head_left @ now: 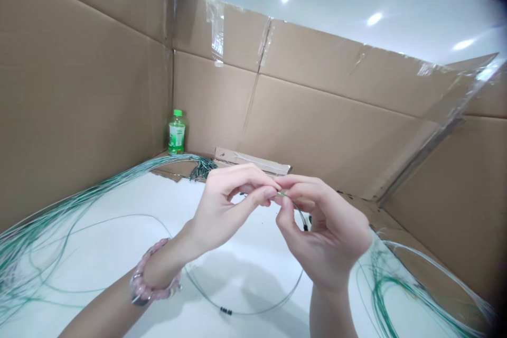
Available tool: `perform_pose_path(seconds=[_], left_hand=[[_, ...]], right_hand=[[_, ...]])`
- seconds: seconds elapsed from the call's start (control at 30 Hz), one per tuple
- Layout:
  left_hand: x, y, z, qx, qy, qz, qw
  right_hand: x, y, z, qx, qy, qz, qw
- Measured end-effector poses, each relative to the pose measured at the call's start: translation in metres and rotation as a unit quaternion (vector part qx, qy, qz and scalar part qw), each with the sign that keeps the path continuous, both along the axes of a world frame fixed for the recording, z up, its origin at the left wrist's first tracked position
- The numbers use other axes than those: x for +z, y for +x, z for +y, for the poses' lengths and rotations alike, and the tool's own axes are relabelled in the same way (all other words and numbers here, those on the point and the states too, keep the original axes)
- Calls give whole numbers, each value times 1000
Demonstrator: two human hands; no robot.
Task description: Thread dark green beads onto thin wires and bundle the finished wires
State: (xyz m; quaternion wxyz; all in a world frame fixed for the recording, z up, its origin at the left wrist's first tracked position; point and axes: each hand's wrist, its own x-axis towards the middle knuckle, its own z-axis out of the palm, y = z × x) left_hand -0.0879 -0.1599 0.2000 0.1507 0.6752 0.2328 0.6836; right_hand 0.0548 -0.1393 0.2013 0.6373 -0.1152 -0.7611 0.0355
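Observation:
My left hand (pixel 227 208) and my right hand (pixel 327 224) meet in the middle of the view, raised above the white tabletop (pixel 206 285). Thumb and forefinger of each are pinched together on a thin green wire (pixel 280 194), their tips almost touching. What exactly sits between the fingertips is too small to make out. A short dark piece (pixel 306 227) shows on the wire beside my right palm. Below the hands hangs or lies a curved loop of thin wire (pixel 273 308), with several small black beads or sleeves (pixel 225 310) on it.
A long bundle of green and white wires (pixel 91 190) runs along the left, its dark ends (pixel 203 167) bunched at the back. Coiled green wires (pixel 380 296) lie on the right. A green-capped bottle (pixel 176 133) stands in the back left corner. Cardboard walls (pixel 309 116) enclose the table.

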Motion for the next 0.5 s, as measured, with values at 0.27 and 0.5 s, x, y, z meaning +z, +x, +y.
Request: perform_pose_path(seconds=[0.27,0.5], left_hand=[[1,0,-3,14,10,1,1000],[-3,3,-2,18,16,-20,1000]], right_hand=[[-3,-5,0,-11,28,20,999],[-4,-9,-2,-18,25,37,999]])
